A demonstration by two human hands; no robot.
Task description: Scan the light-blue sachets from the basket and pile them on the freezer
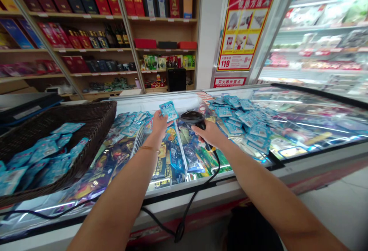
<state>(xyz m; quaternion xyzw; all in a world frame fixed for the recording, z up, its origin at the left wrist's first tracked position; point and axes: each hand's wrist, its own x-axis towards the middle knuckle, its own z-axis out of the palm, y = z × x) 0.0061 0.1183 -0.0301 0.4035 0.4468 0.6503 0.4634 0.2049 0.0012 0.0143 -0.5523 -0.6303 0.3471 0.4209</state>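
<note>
Between the fingers of my left hand (160, 123) is a small light-blue packet (168, 111), held up above the chest freezer. My right hand (211, 134) is wrapped round the handle of a black barcode scanner (194, 118), whose head points left toward the packet. A black cable (217, 162) runs from the scanner's handle down over the freezer's front edge. To the right, a heap of similar blue packets (247, 118) lies on the freezer's glass. A smaller pile of blue packets (132, 122) is just left of my left hand.
A dark wicker basket (100, 128) with several blue packets stands at the left on the freezer (169, 191). Wooden shelves (165, 19) with boxes and bottles line the back wall. A red poster (248, 20) hangs beside a lit display fridge (322, 24) at the right.
</note>
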